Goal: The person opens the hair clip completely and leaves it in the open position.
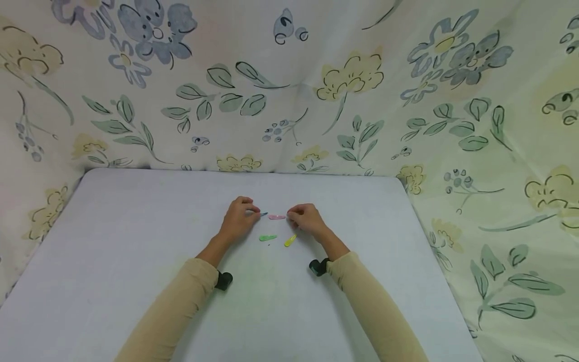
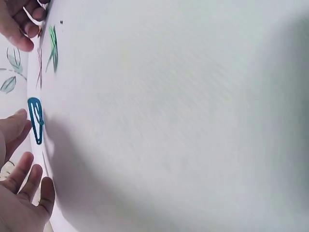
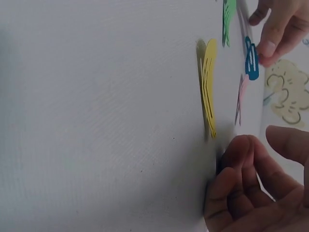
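Observation:
Between thumb and fingertip, my left hand [image 1: 237,220] pinches a blue snap hair clip [image 2: 34,101], raised off the table in the left wrist view. A pink snap hair clip [image 1: 277,217] lies between the two hands. Close to its right end is my right hand [image 1: 308,220], fingers bent loosely and thumb apart from them in the right wrist view; nothing shows in its grasp. Nearer the body lie a green snap hair clip [image 1: 268,237] and a yellow one [image 3: 208,82]. A small orange bit beside the right fingers in the left wrist view is unclear.
The clips lie on a white table [image 1: 135,226]. Floral cloth [image 1: 253,136] hangs behind the table's far edge and along both sides. A tiny dark speck [image 1: 269,245] is below the green clip. Dark wrist cameras [image 1: 223,280] sit at both sleeve cuffs.

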### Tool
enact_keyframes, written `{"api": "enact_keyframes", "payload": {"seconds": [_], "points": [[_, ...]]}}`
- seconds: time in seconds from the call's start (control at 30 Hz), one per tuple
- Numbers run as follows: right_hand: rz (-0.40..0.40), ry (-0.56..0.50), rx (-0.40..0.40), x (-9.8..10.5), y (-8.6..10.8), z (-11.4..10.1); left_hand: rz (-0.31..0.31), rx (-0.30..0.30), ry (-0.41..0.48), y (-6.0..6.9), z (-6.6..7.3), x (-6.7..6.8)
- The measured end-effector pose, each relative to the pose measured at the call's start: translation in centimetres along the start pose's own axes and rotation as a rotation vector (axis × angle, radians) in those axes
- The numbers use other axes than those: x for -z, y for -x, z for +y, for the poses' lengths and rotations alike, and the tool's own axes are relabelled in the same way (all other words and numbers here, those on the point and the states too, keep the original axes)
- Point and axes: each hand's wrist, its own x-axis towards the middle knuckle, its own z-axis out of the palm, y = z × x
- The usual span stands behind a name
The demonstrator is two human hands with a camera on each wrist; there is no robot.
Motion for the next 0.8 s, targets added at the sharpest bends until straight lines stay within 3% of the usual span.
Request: {"api": "enact_keyframes", "payload": {"seconds": [0.2, 0.43, 0.8], "points": [[0.013, 0.045, 0.013, -0.3, -0.1, -0.1, -0.016, -0.023, -0.061, -0.4, 1.0, -0.9], [0.012, 0.107, 0.011, -0.4, -0.3, 0.0, -0.009, -0.111, -0.206, -0.2, 1.7, -1.4], [0.042, 0.162, 0.031, -0.7, -0.1, -0.3, -0.001, -0.07, -0.246, 0.0, 2.0, -1.8]]}}
